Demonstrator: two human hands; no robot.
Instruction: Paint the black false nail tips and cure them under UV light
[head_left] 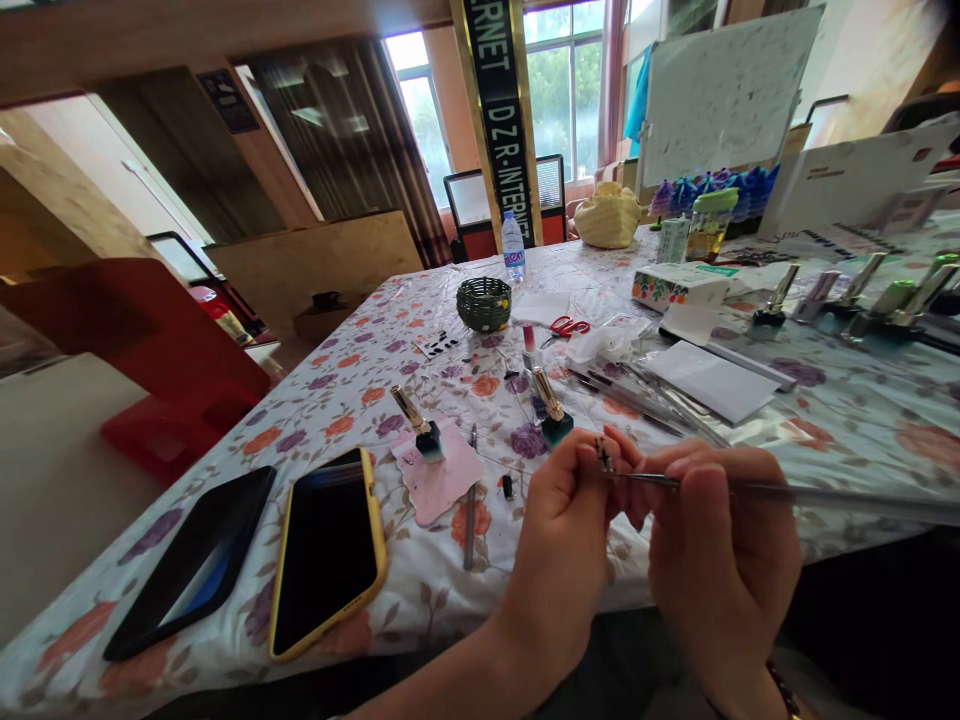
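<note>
My left hand (pixel 566 515) pinches a small false nail (pixel 603 454) with dark marks on a light ground. In my right hand (pixel 724 545) is a thin nail art brush (pixel 825 497), held like a pen, its fine tip at or very near the nail. A dark nail polish bottle (pixel 557 425) with a gold cap stands just beyond my left hand. Another polish bottle (pixel 427 438) rests on a pink scalloped card (pixel 450 480), beside a second slim brush (pixel 470 520) lying on the cloth. Near it lies a small black piece (pixel 508 487).
Two phones, one black (pixel 195 570) and one yellow-cased (pixel 328 555), lie at left. Beyond are a woven bowl (pixel 484 305), red scissors (pixel 570 326), a water bottle (pixel 513 248) and a tissue box (pixel 679 287). Several polish bottles (pixel 847 300) stand at right on the flowered tablecloth (pixel 315 400).
</note>
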